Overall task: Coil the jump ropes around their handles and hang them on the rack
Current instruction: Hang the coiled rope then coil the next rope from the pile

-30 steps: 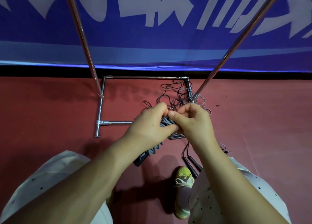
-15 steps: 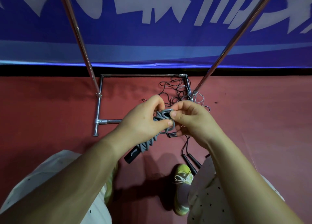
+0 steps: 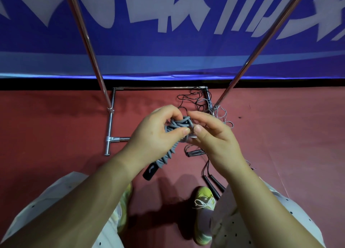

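Observation:
A grey jump rope (image 3: pixel 178 127) is wound in tight coils around its black handles (image 3: pixel 150 172), which point down to the left. My left hand (image 3: pixel 158 130) grips the coiled bundle near its top, thumb across the coils. My right hand (image 3: pixel 211 133) meets it from the right, fingers curled at the top loop of the rope. The metal rack (image 3: pixel 85 34) rises in two slanted poles ahead, its base frame (image 3: pixel 158 88) on the red floor. Its top bar is out of view.
Loose black and grey jump ropes (image 3: pixel 201 102) lie tangled on the floor by the right pole (image 3: pixel 265 40). More black handles (image 3: pixel 213 185) lie beside my right shoe (image 3: pixel 204 206). A blue banner (image 3: pixel 186 47) closes off the back.
Both hands have risen a little with the bundle. The top of the rope now sits bunched into a knot-like wad between my fingers, and my right thumb has loosened from it.

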Action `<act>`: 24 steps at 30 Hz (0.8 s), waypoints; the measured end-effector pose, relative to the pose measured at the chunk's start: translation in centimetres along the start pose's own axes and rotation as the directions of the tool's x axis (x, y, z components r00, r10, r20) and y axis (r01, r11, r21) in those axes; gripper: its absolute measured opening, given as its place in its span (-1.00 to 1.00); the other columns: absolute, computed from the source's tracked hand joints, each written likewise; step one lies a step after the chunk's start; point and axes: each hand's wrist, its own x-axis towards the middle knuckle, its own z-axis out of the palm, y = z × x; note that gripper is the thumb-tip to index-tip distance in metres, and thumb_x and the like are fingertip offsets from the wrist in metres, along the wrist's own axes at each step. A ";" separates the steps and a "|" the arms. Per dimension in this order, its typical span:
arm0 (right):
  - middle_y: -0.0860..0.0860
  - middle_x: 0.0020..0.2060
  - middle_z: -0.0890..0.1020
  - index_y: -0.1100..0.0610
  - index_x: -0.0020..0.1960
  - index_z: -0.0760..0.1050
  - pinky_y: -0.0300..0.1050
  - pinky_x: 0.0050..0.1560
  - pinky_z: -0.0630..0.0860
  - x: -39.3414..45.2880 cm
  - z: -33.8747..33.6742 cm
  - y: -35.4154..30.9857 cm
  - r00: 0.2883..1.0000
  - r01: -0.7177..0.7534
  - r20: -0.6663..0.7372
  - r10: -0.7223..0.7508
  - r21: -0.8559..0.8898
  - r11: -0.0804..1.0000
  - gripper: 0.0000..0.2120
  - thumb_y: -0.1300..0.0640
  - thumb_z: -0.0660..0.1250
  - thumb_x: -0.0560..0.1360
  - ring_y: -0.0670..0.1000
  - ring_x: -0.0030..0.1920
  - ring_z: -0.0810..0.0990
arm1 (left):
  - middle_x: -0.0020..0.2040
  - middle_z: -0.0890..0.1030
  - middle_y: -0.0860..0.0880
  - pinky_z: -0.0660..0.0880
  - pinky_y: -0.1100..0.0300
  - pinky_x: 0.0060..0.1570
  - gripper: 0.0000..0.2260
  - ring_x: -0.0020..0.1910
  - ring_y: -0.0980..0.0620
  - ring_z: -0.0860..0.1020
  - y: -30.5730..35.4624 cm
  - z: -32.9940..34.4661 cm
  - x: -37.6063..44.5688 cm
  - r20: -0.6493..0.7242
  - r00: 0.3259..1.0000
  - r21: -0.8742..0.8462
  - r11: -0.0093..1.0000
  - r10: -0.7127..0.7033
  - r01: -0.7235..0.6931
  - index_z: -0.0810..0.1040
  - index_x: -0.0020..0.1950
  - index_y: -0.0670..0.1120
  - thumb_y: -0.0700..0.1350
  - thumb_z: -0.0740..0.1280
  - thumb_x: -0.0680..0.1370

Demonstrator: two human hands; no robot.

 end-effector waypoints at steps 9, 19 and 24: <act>-0.08 -0.29 0.64 0.12 -0.07 0.49 -0.08 -0.20 0.64 0.4 0.4 -0.4 0.999 -0.027 -0.032 0.026 -0.047 0.999 -0.90 0.21 0.29 0.41 -0.08 -0.26 0.62 | -0.25 0.53 -0.11 0.44 -0.01 -0.16 -0.71 -0.25 -0.01 0.49 0.0 0.4 -0.6 -0.033 0.999 -0.083 0.997 0.004 -0.006 0.49 -0.19 -0.08 0.12 0.19 0.51; -0.10 -0.38 0.61 0.13 -0.13 0.52 -0.29 -0.34 0.50 0.2 0.1 0.6 0.995 0.004 -0.094 -0.020 -0.164 0.986 -0.89 0.31 0.33 0.52 -0.16 -0.37 0.55 | -0.29 0.55 -0.02 0.40 0.25 -0.34 -0.84 -0.27 0.06 0.49 0.4 0.7 0.0 0.192 0.911 -0.324 0.853 -0.365 0.410 0.48 -0.22 -0.07 -0.19 0.30 0.57; -0.07 0.17 0.58 -0.20 0.20 0.48 0.01 0.15 0.52 -0.3 0.4 3.1 0.984 -0.176 -0.004 0.177 0.077 0.981 -0.51 -0.26 0.43 0.31 -0.02 0.14 0.57 | -0.26 0.49 -0.04 0.38 0.17 -0.25 -0.83 -0.25 0.02 0.44 1.0 1.3 0.7 0.124 0.940 -0.328 0.880 -0.319 0.342 0.48 -0.24 -0.07 -0.21 0.33 0.55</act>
